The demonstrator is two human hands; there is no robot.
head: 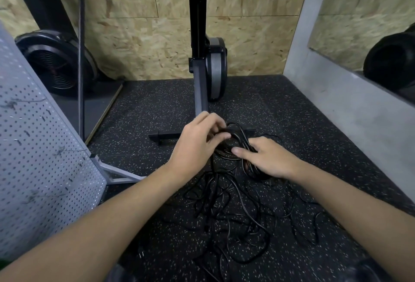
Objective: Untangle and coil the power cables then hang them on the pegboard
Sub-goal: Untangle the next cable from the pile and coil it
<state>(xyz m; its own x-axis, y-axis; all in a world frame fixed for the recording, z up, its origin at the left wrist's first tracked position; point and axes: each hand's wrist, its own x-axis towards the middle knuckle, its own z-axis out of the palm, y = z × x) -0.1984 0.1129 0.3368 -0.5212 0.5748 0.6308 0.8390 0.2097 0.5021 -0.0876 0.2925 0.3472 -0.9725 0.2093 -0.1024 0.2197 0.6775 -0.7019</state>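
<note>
The left hand (199, 140) curls fingers and thumb round the top of a cable bundle (235, 142), pinching several black loops together. The right hand (271, 160) grips the same bundle from the other side, its thumb laid across the strands and its fingers wrapped round them. The bundle is held over the floor (314, 147), a dark mat flecked with pale specks. Strands trail from it down into a loose tangle of cables (235, 218) spread on the floor between the forearms. A grey pegboard (38, 147) stands at the left. Beyond the hands rises a black upright frame (197, 23) with a grey wheel (216, 68), against a chipboard wall (247, 34).
</note>
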